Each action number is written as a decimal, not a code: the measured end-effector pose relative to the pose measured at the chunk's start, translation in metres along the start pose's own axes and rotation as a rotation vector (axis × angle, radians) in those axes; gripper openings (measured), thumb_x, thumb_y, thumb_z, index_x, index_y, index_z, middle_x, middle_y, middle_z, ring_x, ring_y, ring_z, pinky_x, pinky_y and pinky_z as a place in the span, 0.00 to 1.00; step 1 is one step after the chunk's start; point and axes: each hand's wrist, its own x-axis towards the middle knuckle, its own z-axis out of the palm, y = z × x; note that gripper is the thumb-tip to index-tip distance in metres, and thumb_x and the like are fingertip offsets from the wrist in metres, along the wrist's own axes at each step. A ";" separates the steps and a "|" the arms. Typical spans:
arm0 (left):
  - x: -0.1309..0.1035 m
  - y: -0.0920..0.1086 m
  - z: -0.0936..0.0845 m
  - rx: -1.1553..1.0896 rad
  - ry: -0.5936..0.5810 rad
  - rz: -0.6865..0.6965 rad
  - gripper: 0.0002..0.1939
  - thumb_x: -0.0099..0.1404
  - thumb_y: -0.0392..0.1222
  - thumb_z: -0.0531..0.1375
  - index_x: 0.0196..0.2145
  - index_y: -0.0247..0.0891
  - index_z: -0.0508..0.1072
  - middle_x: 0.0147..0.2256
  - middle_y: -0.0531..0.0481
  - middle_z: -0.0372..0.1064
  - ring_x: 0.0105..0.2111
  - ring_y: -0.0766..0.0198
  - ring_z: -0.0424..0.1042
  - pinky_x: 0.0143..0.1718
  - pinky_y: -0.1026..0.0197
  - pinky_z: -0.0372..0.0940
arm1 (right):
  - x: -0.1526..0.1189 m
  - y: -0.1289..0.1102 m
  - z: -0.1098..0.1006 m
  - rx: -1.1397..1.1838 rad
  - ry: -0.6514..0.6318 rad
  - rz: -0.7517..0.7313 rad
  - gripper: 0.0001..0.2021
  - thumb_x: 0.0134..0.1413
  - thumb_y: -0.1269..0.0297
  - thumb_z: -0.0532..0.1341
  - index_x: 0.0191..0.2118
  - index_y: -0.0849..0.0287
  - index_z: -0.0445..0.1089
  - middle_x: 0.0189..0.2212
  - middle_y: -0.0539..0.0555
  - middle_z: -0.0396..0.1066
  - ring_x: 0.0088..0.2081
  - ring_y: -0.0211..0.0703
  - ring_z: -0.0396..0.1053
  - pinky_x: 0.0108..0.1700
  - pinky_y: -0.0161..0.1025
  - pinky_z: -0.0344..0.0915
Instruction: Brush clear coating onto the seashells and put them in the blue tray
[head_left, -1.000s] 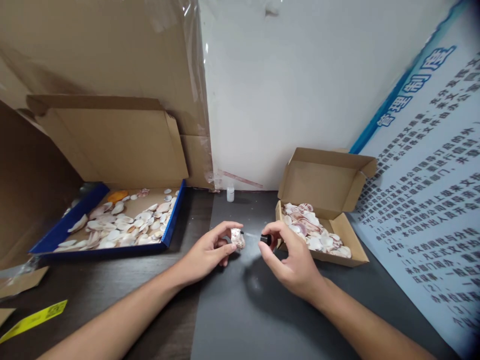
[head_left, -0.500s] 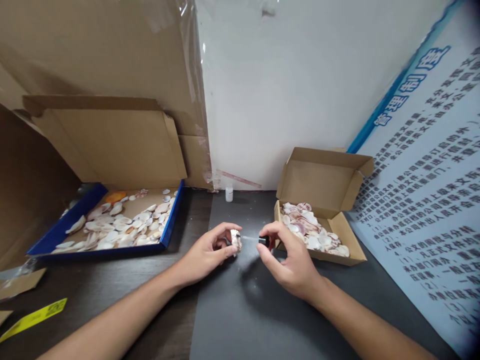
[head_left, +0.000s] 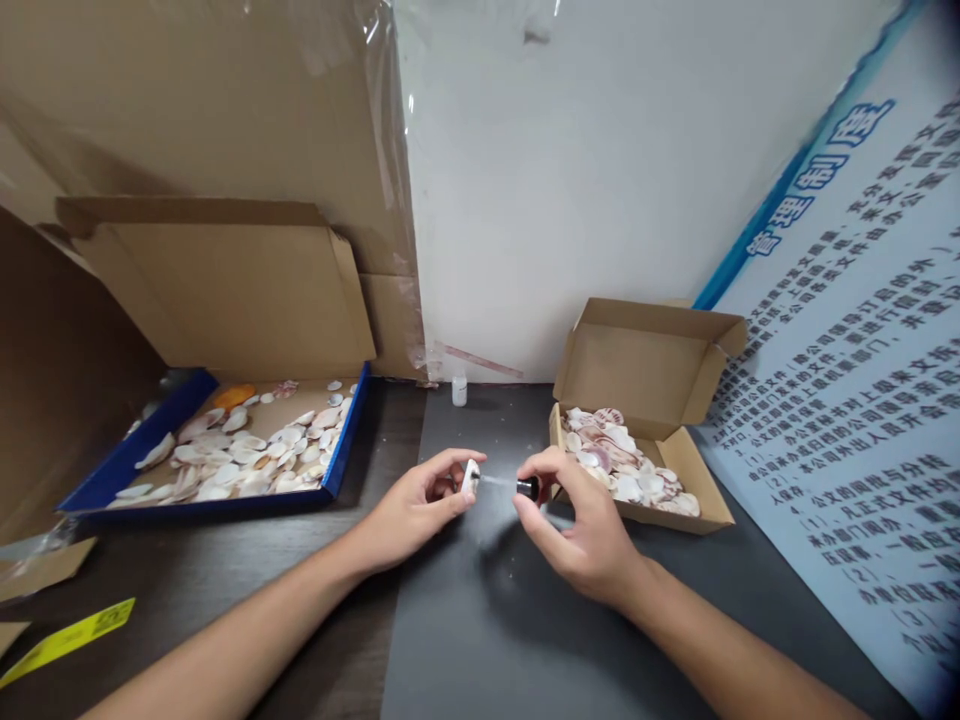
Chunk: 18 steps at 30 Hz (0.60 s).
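My left hand (head_left: 420, 502) pinches a small white piece (head_left: 470, 477) between thumb and fingertips. It is blocky with a smooth face, and I cannot make out its exact kind. In my right hand (head_left: 574, 515) is a black cap (head_left: 528, 488) with a thin, pale stem (head_left: 495, 481) pointing left. The stem's dark tip meets or nearly meets the white piece; contact is not clear. Both hands are held above a dark grey mat (head_left: 450, 640). Behind them a small white bottle (head_left: 459, 391) stands upright.
On the left, an open blue-sided box (head_left: 347, 440) holds many shells (head_left: 225, 455). A smaller open cardboard box (head_left: 697, 480) with shells (head_left: 630, 470) sits close to my right hand. A yellow label strip (head_left: 71, 640) lies front left. A printed poster (head_left: 840, 400) slopes at the right.
The white piece has turned in my left fingers, from a rough, mottled side to a smooth white face. The cap has stayed almost in place, its stem still directed at the piece.
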 end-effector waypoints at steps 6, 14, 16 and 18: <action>-0.001 0.002 0.001 0.018 0.014 -0.001 0.20 0.66 0.49 0.60 0.54 0.42 0.69 0.33 0.54 0.60 0.28 0.69 0.57 0.28 0.67 0.55 | -0.001 0.000 0.000 -0.019 0.022 0.010 0.06 0.59 0.69 0.59 0.42 0.55 0.64 0.31 0.50 0.66 0.29 0.39 0.66 0.33 0.38 0.64; 0.000 0.003 0.001 0.021 0.007 0.015 0.21 0.66 0.48 0.60 0.54 0.41 0.68 0.32 0.54 0.58 0.28 0.69 0.57 0.27 0.67 0.54 | 0.001 -0.001 0.000 -0.027 0.007 -0.007 0.06 0.59 0.69 0.59 0.42 0.56 0.64 0.31 0.50 0.67 0.29 0.39 0.65 0.33 0.38 0.64; 0.000 0.003 0.001 0.026 0.010 0.022 0.20 0.66 0.48 0.61 0.54 0.40 0.69 0.33 0.54 0.58 0.28 0.70 0.57 0.27 0.67 0.54 | 0.000 -0.001 0.000 -0.017 -0.013 -0.029 0.06 0.59 0.69 0.59 0.42 0.56 0.64 0.30 0.50 0.66 0.29 0.39 0.66 0.33 0.38 0.65; 0.000 0.002 0.001 0.018 0.009 0.016 0.20 0.66 0.48 0.61 0.54 0.41 0.69 0.33 0.54 0.58 0.28 0.70 0.58 0.27 0.67 0.55 | 0.000 -0.001 -0.001 -0.031 -0.014 -0.017 0.06 0.59 0.69 0.59 0.42 0.56 0.64 0.30 0.49 0.66 0.28 0.39 0.66 0.32 0.37 0.64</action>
